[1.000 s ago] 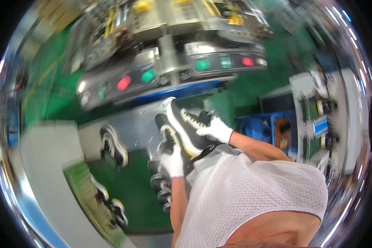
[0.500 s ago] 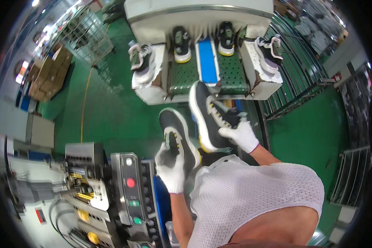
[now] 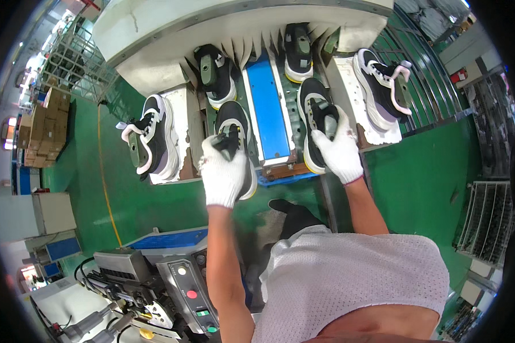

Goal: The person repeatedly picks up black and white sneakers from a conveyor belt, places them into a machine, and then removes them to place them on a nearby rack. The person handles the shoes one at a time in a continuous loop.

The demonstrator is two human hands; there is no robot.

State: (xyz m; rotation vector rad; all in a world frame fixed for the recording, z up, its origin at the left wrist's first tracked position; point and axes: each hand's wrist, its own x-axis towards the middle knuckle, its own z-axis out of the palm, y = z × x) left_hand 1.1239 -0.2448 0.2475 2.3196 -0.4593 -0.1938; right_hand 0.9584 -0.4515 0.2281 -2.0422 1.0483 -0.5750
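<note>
Left shoe (image 3: 234, 122), left of the blue strip (image 3: 266, 108): remotely I see its collar pinched by the left hand (image 3: 223, 174). Right shoe (image 3: 309, 116) across the strip, gripped likewise by the right hand (image 3: 339, 150). White hood (image 3: 166, 60) beyond.

A head-worn fisheye looks down and forward, close above the shirt (image 3: 357, 271).

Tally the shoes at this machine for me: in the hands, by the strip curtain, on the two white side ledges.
Held shoes: 2
Shoes by the curtain: 2
Shoes on the ledges: 2
Total: 6
</note>
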